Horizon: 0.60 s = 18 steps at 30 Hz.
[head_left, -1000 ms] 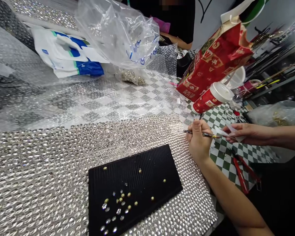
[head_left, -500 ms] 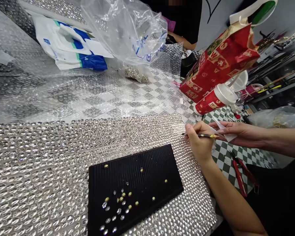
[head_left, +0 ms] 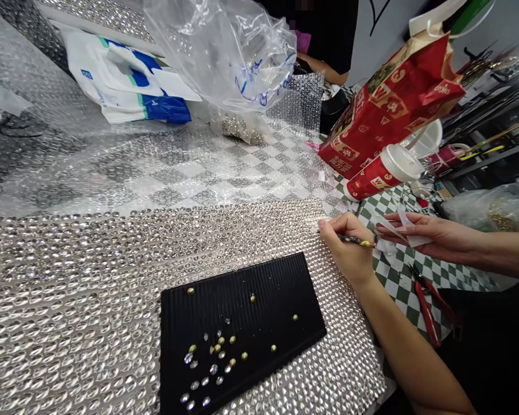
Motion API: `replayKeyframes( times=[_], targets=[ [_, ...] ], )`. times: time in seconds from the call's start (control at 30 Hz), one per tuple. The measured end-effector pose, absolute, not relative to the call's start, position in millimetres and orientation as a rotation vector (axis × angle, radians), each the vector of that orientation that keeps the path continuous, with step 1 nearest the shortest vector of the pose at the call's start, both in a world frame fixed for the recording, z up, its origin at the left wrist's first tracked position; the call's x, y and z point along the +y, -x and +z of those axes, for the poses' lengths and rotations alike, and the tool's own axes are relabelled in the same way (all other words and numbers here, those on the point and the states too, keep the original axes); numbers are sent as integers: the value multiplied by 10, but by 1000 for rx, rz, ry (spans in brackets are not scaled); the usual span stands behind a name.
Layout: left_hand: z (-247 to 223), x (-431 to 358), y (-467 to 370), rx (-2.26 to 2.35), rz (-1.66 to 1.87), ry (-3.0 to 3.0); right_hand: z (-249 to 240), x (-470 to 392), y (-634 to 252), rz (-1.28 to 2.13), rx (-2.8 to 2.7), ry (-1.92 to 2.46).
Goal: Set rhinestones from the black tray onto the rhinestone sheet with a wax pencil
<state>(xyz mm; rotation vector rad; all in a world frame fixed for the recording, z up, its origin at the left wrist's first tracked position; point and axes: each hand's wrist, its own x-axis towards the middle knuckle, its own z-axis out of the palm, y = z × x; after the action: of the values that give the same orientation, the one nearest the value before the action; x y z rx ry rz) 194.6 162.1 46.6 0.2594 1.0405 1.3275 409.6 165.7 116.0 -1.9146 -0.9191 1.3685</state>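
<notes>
A sheet of close-set sparkling rhinestones (head_left: 90, 311) covers the near table. My left hand (head_left: 348, 245) is over its right edge, pinching a thin pencil-like stick (head_left: 357, 240) with a dark and yellow pattern; the stick's front end is hidden by the fingers. Just right of it, my right hand (head_left: 441, 230) is turned partly palm up, loosely holding crumpled white paper strips (head_left: 409, 227) between its fingers. On the rhinestone sheet lies a black ribbed tray (head_left: 259, 323), bearing several loose clear and gold-coloured stones (head_left: 214, 369).
Red-handled pliers (head_left: 428, 314) lie on the checked cloth near my right forearm. Behind stand a red paper bag (head_left: 384, 109) and a red lidded cup (head_left: 378, 176). Further left are a clear plastic bag (head_left: 233, 57) and a wipes packet (head_left: 125, 80). A person in black is at the back.
My left hand has shifted slightly left over the rhinestones, and the stick's tip no longer shows. My right hand has moved slightly right, farther from it, with the paper strips fanned out.
</notes>
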Motion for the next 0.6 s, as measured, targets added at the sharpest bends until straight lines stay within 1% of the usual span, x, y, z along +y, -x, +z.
replayKeyframes(
  times=[0.1,0.17,0.27,0.43,0.5,0.6],
  targets=[
    [458,1607,-1954,1062,1328,-249,1263,1665,-4339,1343,-887,1907],
    [447,1583,-1963,1073,1325,-254,1303,1656,-4331,1381,-887,1909],
    [423,1537,-1978,1085,1314,-279,1273,1658,-4055,1448,-913,1887],
    [400,1518,-2000,1090,1284,-363,1113,1683,-3605,1404,-924,1876],
    [400,1534,-2000,1081,1273,-396,1131,1646,-3673,1416,-929,1883],
    [403,1553,-1981,1051,1256,-441,1292,1499,-3986,1458,-918,1919]
  ],
)
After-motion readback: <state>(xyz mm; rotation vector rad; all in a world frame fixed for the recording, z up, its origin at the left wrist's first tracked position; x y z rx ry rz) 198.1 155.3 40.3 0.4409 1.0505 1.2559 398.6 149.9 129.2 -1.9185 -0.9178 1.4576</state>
